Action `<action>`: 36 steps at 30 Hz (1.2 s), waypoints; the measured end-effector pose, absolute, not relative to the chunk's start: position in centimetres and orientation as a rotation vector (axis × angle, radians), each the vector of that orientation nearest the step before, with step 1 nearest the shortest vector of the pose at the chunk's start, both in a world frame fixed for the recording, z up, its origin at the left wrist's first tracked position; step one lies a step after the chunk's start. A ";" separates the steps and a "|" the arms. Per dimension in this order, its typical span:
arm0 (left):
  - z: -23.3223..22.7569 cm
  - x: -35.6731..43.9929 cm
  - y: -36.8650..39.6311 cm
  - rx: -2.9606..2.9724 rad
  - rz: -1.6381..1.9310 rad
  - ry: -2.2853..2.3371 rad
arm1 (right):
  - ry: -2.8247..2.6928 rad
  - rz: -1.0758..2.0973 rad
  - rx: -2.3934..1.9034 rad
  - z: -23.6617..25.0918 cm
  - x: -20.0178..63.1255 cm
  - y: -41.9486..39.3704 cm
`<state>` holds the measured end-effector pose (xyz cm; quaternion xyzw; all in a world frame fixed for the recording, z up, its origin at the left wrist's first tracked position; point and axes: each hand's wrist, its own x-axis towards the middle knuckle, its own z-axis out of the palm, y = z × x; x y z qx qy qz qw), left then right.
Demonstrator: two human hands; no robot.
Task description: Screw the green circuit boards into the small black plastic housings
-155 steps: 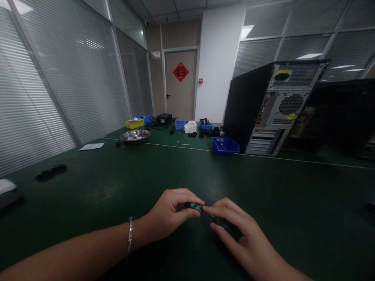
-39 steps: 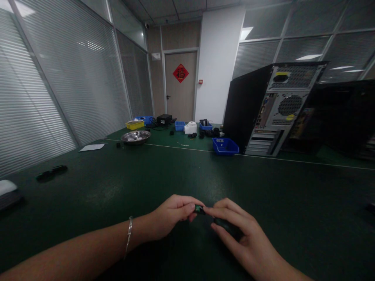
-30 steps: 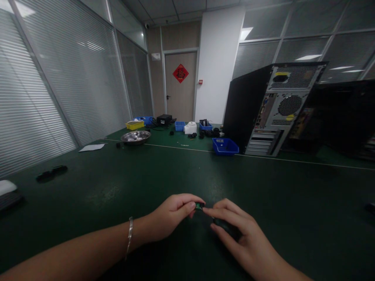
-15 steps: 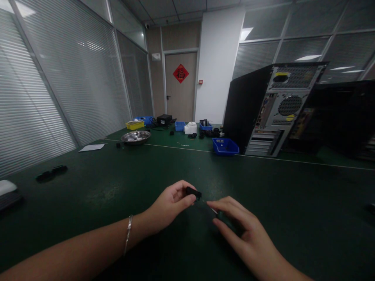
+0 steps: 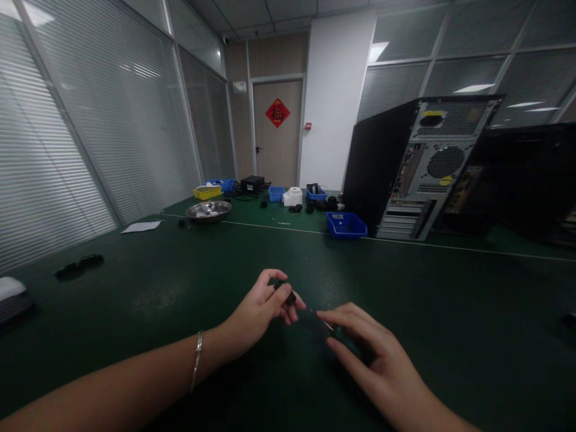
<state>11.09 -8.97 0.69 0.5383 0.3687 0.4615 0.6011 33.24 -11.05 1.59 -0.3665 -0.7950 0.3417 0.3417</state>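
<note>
In the head view, my left hand (image 5: 265,306) is closed on a small black part (image 5: 291,296), with the thumb across it; most of the part is hidden by the fingers. My right hand (image 5: 373,348) grips a screwdriver (image 5: 330,327) with a thin metal shaft and a dark handle largely covered by the palm. The shaft points up and left toward the left fingertips, and a small gap appears between its tip and them. Both hands are above the green table mat (image 5: 216,270).
A blue bin (image 5: 346,227) stands beside a black computer tower (image 5: 382,162) at right. Farther left are a metal bowl (image 5: 208,211), a white paper (image 5: 141,227) and dark parts (image 5: 80,265). Small bins and a white device (image 5: 293,197) stand at the back.
My left hand has turned the black part and shifted its grip, so the thumb now lies over it and the lower fingers show. My right hand with the screwdriver stays nearly still.
</note>
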 end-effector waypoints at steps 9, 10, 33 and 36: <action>0.7 10.8 -8.6 1.328 1.074 0.898 | -2.067 0.903 -0.941 1.6 33.4 -11.1; 0.7 10.8 -8.6 1.377 1.052 0.946 | -2.068 0.903 -0.943 1.5 33.4 -11.1; -0.2 10.5 -8.7 1.428 0.819 0.880 | -2.153 0.825 -0.923 1.1 33.5 -11.1; -0.2 10.5 -8.7 1.434 0.816 0.912 | -2.163 0.829 -0.940 1.2 33.5 -11.1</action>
